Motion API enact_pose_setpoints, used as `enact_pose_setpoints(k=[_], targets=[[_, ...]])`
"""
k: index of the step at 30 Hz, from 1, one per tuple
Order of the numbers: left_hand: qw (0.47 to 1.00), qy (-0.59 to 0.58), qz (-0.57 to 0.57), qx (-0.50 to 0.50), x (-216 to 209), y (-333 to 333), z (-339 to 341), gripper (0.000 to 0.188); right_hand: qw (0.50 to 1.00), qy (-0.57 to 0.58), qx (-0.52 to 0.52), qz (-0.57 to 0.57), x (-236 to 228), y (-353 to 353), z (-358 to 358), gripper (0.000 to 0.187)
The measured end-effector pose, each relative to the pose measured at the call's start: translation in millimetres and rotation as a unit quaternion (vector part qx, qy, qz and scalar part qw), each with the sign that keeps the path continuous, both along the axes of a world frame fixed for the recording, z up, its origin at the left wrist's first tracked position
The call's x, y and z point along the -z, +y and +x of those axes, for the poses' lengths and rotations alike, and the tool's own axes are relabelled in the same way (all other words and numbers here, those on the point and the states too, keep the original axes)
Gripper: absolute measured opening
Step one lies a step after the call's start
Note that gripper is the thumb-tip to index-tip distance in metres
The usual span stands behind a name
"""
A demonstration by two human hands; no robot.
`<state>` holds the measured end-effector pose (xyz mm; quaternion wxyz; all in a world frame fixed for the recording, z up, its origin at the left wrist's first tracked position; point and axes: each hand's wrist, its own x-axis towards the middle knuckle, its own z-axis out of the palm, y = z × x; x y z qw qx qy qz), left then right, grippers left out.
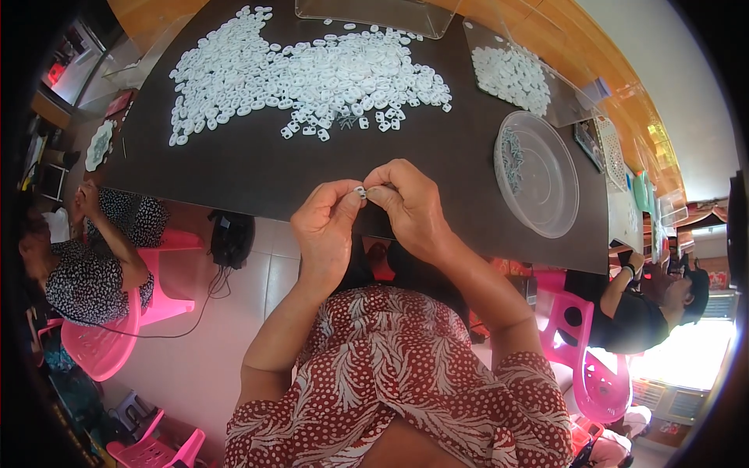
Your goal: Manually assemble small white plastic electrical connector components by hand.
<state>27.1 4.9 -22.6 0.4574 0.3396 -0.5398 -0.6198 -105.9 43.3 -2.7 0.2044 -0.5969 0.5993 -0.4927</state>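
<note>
Over the near edge of the dark table [257, 168], my left hand [324, 234] pinches a small white oval plastic piece with two holes [360, 192] between thumb and forefinger. My right hand [412, 207] meets it there, its thumb and forefinger closed at the piece's right side. Whatever those right fingertips hold is hidden. Beyond my hands spreads a large heap of similar white pieces [328, 74], with a few loose ones and several small grey screws [347, 122] at its near edge.
A round clear plastic dish [558, 195] with grey screws [512, 160] stands at the right. Behind it are more white pieces [511, 78] in a clear tray. A clear bin [382, 12] sits at the far edge. People sit left [94, 265] and right [640, 304] near pink chairs.
</note>
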Motion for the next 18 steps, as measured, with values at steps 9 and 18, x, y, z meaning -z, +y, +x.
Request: enact_pose_setpoints(k=[9,18], targets=[[0.998,0.039,-0.004,-0.047,4,4,-9,0.008,0.999,0.015,0.021,-0.033,11,-6,7,0.004],[0.989,0.12,0.087,-0.016,3,-18,-8,0.011,0.992,0.055,0.031,-0.106,-59,18,2,0.011]])
